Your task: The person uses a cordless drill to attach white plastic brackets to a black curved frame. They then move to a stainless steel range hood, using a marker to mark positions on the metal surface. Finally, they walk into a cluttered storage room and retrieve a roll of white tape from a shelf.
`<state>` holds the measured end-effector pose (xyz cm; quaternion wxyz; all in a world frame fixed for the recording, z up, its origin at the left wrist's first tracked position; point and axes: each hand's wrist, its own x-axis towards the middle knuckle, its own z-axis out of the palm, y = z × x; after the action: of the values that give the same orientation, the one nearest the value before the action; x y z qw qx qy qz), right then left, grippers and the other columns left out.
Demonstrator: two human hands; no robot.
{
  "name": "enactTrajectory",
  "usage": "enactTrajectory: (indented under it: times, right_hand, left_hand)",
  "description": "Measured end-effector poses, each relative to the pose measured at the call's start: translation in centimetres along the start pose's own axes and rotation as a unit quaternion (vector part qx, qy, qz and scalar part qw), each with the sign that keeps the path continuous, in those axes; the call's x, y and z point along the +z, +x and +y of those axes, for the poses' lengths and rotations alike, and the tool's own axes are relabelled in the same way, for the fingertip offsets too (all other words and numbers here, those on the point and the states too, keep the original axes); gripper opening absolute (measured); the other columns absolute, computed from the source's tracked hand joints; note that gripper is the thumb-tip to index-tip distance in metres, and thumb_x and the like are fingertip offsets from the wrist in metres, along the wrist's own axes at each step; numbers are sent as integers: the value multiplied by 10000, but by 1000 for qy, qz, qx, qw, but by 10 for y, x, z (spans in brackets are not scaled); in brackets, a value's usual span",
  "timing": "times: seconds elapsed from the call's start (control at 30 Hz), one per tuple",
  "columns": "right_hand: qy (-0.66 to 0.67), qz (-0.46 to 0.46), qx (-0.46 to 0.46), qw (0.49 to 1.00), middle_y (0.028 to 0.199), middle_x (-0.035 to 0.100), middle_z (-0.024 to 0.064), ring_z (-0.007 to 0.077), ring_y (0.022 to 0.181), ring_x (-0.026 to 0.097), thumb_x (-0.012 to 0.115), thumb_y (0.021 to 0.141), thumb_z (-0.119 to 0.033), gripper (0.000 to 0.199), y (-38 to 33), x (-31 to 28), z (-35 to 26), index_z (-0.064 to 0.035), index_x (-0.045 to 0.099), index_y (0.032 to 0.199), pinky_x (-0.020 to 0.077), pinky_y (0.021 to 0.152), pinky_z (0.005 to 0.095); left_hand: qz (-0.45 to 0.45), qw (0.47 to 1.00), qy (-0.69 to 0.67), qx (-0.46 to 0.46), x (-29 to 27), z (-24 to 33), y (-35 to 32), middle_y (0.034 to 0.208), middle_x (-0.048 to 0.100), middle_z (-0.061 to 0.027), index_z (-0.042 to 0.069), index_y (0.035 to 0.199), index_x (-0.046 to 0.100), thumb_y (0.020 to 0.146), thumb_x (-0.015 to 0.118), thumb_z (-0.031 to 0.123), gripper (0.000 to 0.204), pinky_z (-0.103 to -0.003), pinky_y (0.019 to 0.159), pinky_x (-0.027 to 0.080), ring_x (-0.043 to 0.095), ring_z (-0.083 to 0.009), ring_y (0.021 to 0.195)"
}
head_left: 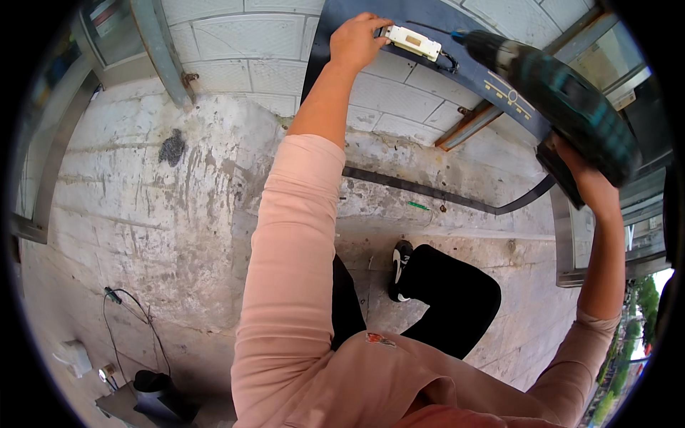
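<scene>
My left hand (pixel 354 41) pinches the left end of a long cream plastic part (pixel 413 43) with a brown rectangle in its middle. The part lies against a dark blue-grey panel (pixel 477 69) that carries pale printed markings. Black wires (pixel 449 63) come out at the part's right end. In my right hand (pixel 591 175), fingers wrapped round the grip, is a teal and black power drill (pixel 571 100). Its long thin bit (pixel 428 28) points left, passing just above the cream part; whether the tip touches anything I cannot tell.
Rusty metal bars (pixel 467 123) stand by the white block wall (pixel 237 39). A dark bent strip (pixel 428 191) runs across the concrete below the panel, near a small green object (pixel 418 205). At lower left lie a black cable (pixel 148 314) and a dark object (pixel 158 399).
</scene>
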<state>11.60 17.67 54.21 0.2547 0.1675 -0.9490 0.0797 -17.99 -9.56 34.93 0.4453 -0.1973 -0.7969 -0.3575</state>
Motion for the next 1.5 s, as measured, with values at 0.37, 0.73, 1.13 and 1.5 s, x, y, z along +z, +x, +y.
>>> enactTrajectory:
  times: [0.37,0.73,1.13,1.5]
  right_hand:
    - [517,133,277,799,761,441,49,154,687,433,564,810,-211,534,-266,-22,50,47,426,1257,339,744,325]
    - [675,135,235,686,754,435,35,154,682,416,566,805,-263,525,-329,100,150,-3,433,1242,320,755,354]
    - [798,-95,235,547,677,461,-1,121,587,429,618,769,-321,493,-372,241,328,-28,431,1119,341,676,308]
    - [802,-212,226,510,673,491,30,155,609,486,638,748,-313,529,-352,297,357,7,466,1133,385,686,329]
  left_hand:
    - [-70,993,-74,-58,-19,16,-10,1065,634,-108,83,1324,519,729,741,54,636,-327,802,506,617,-231,886]
    - [-183,976,-48,-111,-33,-5,-236,1038,646,-47,80,1170,637,869,663,60,302,-244,790,506,623,-120,891]
    - [-639,685,155,-313,6,51,-463,1060,685,-98,168,1147,645,831,656,296,341,-417,840,511,654,-292,954]
    - [-426,506,389,-641,-33,153,-674,1186,619,-184,78,1250,504,743,723,476,681,-441,914,477,583,-342,1121]
